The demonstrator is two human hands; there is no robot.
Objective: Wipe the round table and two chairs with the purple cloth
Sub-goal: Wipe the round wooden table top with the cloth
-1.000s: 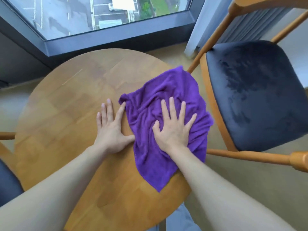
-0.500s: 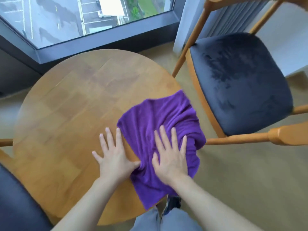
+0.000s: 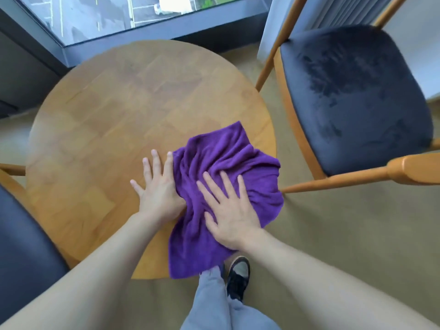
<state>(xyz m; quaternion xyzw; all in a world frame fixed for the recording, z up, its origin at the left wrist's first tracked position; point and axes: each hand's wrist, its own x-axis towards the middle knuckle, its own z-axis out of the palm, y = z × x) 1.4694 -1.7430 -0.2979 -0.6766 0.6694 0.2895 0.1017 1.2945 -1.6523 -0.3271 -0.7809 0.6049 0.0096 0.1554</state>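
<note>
Lying rumpled on the near right part of the round wooden bench [image 3: 114, 120], the purple cloth [image 3: 228, 167] runs its long axis from a far corner near the bench's right rim down to a near corner hanging over the edge toward the person. The right hand [image 3: 231, 210] presses flat on it, fingers spread wide, grasping nothing. The left hand [image 3: 158, 189] lies flat beside it, thumb side touching the cloth's edge. A blue-cushioned chair [image 3: 352, 96] stands right, another chair [image 3: 21, 246] at left.
</note>
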